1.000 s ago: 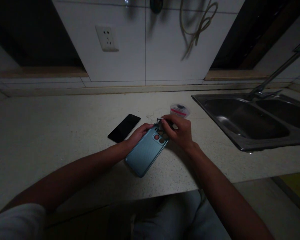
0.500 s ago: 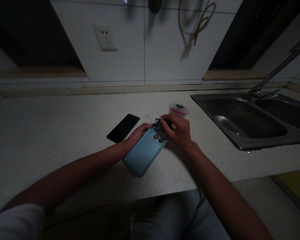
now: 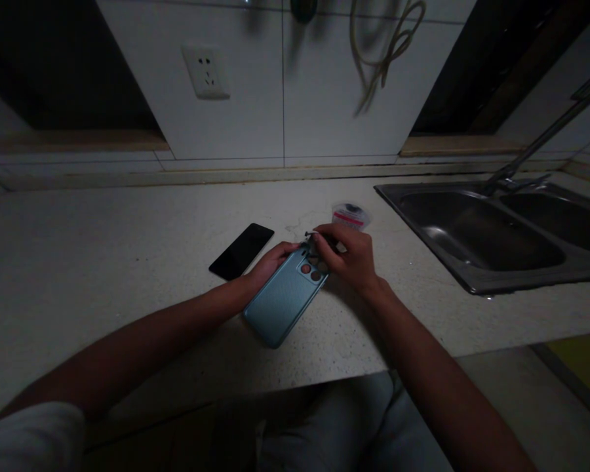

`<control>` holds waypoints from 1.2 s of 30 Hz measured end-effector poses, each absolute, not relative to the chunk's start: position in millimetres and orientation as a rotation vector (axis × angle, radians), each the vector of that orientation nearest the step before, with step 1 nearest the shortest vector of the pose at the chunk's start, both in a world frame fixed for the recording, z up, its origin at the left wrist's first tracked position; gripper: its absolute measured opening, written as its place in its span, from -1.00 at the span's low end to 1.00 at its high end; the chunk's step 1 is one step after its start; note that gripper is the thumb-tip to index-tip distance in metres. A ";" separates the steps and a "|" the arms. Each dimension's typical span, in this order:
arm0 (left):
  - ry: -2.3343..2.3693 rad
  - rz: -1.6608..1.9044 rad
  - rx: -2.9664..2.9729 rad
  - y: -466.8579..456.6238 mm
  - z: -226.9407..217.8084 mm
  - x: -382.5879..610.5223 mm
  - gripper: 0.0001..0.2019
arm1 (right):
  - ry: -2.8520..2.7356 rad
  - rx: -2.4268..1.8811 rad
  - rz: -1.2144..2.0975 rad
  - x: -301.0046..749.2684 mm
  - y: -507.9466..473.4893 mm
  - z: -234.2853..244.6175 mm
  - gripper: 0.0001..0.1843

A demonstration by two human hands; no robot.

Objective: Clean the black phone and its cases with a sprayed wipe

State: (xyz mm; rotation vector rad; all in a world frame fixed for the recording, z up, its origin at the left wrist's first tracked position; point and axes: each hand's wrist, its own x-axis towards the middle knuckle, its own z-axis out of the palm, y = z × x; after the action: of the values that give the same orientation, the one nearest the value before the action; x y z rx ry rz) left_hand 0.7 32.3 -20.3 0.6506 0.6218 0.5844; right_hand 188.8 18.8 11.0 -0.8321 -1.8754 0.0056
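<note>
A teal phone case with round camera cut-outs is tilted above the pale countertop. My left hand grips its far left edge, fingers curled round it. My right hand is closed in a pinch at the case's top corner, holding something small and pale that I cannot make out. A black phone lies flat on the counter just left of my left hand.
A small clear packet with a pink label lies behind my right hand. A steel double sink with a tap fills the right side. A wall socket and a hanging cord are on the tiled wall.
Almost nothing differs; both hands and the case have shifted slightly left with the view.
</note>
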 end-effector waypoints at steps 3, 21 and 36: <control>0.652 0.602 0.652 32.1 -19.1 1.8 -0.68 | -1.885 -0.812 -0.001 189.0 18.9 11.7 -0.85; 0.628 0.601 0.643 31.4 -18.7 2.6 -0.71 | -1.908 -0.845 0.065 189.4 18.0 12.8 -0.83; 0.627 0.579 0.628 30.9 -16.6 4.2 -0.70 | -1.894 -0.844 0.060 189.7 18.8 11.1 -0.84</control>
State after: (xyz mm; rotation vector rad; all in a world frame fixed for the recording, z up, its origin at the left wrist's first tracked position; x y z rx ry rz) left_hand 4.2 30.9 -16.6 0.6283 0.6272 0.5794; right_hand 189.7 18.8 11.1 -0.8443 -1.8940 0.0599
